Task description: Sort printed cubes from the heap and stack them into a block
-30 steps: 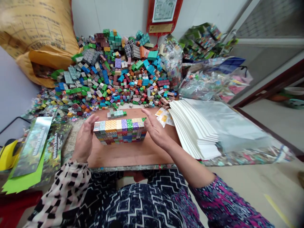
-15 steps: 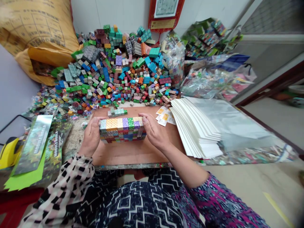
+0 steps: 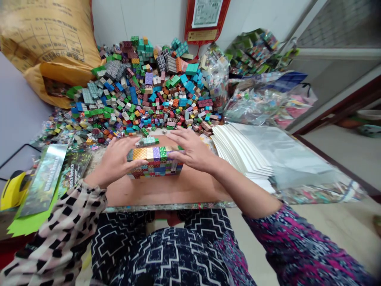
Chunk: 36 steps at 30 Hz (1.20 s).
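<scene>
The left hand [image 3: 114, 159] and right hand [image 3: 193, 150] stand over a long slab of coloured cubes [image 3: 155, 166], which lies flat on the bench [image 3: 166, 194], mid-way along its wooden top; the fingers [image 3: 175, 155] of both hands are spread and grasp the slab from above, covering part of its top face and its left end; a short row of cubes [image 3: 147, 141] lies just beyond the slab, near the left fingertips; a heaped pile of loose cubes [image 3: 143, 89] rises behind it, with a yellow sack [image 3: 50, 43] at its left; a stack of white paper sleeves [image 3: 241, 153] lies to the right, partly behind the right forearm, with clear plastic sheeting [image 3: 297, 159] beyond; printed card packaging [image 3: 43, 178] lies at the left.
</scene>
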Each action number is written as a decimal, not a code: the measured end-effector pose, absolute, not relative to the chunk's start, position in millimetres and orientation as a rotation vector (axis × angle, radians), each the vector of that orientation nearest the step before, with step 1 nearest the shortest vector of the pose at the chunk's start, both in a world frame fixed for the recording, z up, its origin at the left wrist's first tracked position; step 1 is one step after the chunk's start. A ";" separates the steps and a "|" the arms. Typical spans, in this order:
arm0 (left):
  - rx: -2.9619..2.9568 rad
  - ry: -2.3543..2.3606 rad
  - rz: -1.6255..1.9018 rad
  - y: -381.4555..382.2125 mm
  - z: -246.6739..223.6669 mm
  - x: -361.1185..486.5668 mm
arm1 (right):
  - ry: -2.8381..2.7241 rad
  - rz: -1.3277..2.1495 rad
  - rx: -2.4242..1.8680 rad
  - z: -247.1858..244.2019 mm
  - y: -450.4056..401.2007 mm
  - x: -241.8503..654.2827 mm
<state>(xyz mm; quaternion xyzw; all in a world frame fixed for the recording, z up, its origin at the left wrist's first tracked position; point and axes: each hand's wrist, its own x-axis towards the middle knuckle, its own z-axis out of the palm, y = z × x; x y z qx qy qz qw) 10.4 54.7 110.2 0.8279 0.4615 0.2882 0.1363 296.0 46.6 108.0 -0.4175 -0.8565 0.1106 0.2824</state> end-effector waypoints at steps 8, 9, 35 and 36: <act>2.768 1.313 0.218 67.5 118.0 34.6 | -2.545 0.332 -1.058 104.9 58.7 268.1; 2.805 1.320 0.169 66.4 118.1 35.7 | -2.573 0.294 -1.059 104.2 58.6 267.3; 1.513 1.210 1.782 49.3 74.1 7.7 | -1.181 0.994 -1.007 54.4 48.0 286.0; 1.283 1.162 1.782 48.5 60.8 8.6 | -1.083 1.067 -1.001 44.6 46.1 281.6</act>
